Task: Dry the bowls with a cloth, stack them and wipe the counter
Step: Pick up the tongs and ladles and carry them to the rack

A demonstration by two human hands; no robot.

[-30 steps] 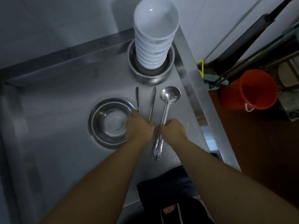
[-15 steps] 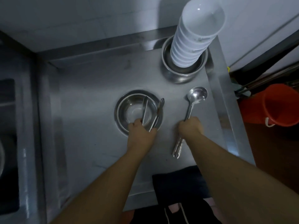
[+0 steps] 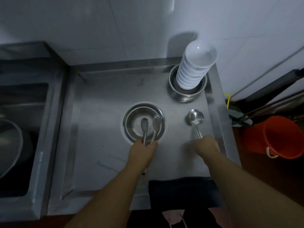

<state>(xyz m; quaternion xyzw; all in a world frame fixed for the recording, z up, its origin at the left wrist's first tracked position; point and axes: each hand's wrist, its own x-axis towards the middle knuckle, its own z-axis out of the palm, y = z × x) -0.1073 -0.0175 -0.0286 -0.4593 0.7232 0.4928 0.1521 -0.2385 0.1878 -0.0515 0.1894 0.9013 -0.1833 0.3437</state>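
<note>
Two hands are busy on the steel counter (image 3: 102, 99), each clamped on cutlery. Off to the far left of the left hand (image 3: 143, 149), past the counter's raised lip, sits a dark sink (image 3: 24, 129): a drop to stay clear of. The left hand grips the handles of a spoon (image 3: 144, 124) and a fork (image 3: 156, 122), whose heads lie just ahead of its knuckles inside the shallow steel bowl (image 3: 131, 119). To do this well, I'd say lower both heads onto the bowl's floor and let go gently so nothing skids or tips the rim. Between the hands there's bare counter, good room for wiping. The right hand (image 3: 206, 146) is closed round the handle of a ladle (image 3: 195, 118), its cup resting on the counter ahead of the fingers. Further ahead of that hand, the stack of white bowls (image 3: 195, 66) stands leaning in a deep steel bowl (image 3: 185, 94) at the back corner; keep elbows off that tower. Right beside the right hand runs the counter's edge, an orange bucket (image 3: 276, 137) on the floor beyond. The dark cloth (image 3: 182, 190) hangs over the front edge, behind that wrist.
</note>
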